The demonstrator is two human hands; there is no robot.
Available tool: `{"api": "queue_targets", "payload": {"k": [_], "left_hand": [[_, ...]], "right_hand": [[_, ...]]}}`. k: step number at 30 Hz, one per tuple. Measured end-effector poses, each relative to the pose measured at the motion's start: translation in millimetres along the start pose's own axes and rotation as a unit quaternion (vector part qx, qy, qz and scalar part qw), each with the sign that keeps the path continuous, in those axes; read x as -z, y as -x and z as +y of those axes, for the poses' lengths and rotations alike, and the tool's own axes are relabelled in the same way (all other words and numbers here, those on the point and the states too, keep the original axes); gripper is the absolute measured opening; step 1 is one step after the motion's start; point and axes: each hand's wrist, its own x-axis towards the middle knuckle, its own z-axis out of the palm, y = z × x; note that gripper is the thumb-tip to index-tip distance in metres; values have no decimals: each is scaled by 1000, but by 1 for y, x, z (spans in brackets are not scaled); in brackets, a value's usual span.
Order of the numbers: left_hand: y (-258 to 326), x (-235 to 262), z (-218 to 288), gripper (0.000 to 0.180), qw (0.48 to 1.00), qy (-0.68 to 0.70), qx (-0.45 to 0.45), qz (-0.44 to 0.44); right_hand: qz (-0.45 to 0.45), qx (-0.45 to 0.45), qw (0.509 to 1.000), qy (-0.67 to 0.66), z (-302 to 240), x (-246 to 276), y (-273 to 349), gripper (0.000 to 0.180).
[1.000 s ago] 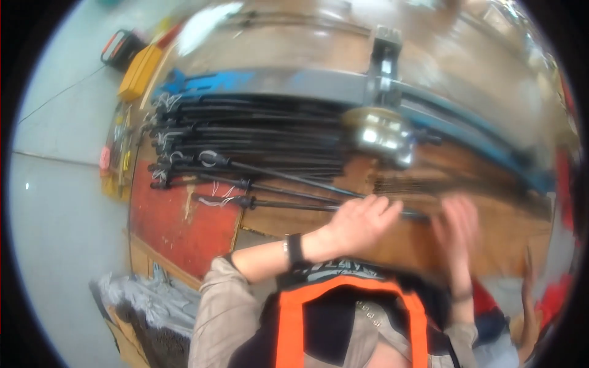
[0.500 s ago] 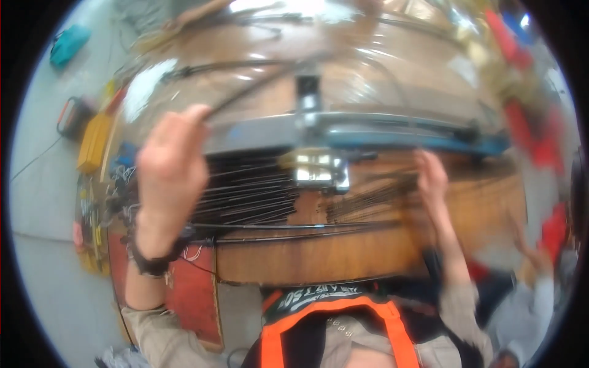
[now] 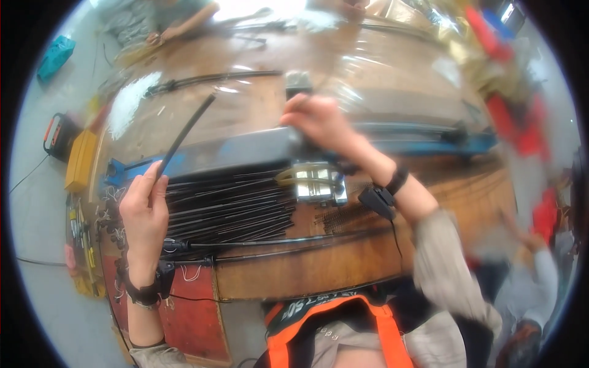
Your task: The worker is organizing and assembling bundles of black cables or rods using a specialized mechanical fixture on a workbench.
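My left hand [image 3: 145, 205] is closed round one end of a thin black tube [image 3: 187, 130], which slants up and away to the right. My right hand [image 3: 320, 122] is over the middle of the blue-and-grey metal rail [image 3: 233, 149], beside an upright fixture [image 3: 299, 84]. Its fingers are bent together in a pinch; whatever they hold is too blurred to make out. Just nearer than that hand sits a shiny metal block [image 3: 316, 184] with a yellowish hose. A pile of black tubes [image 3: 230, 205] lies between the block and my left hand.
Long black cables [image 3: 276, 240] run along the wooden bench's near edge [image 3: 319, 264]. A yellow box [image 3: 81, 161] and tools [image 3: 80, 236] are at the left. Across the clear-covered table another person's arm [image 3: 187, 27] shows; a second person [image 3: 527, 276] is at the right.
My left hand has drawn nearer and slightly left with the black tube. My right hand has swung from the right side of the bench up to the fixture at the rail's middle.
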Motion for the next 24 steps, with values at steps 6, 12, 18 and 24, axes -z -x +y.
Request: {"api": "queue_targets", "payload": {"k": [6, 12, 18, 24], "left_hand": [[-8, -18, -6, 23, 999, 23, -2, 23], [-9, -11, -33, 17, 1000, -23, 16, -11], [-25, -58, -34, 14, 989, -61, -72, -109], [-72, -161, 24, 17, 977, 27, -194, -87]], "right_hand": [[-147, -61, 976, 150, -7, -22, -14, 16], [-2, 78, 924, 373, 30, 48, 46, 8], [57, 31, 844, 532, 57, 187, 151, 6], [80, -107, 869, 477, 68, 225, 187, 5]]}}
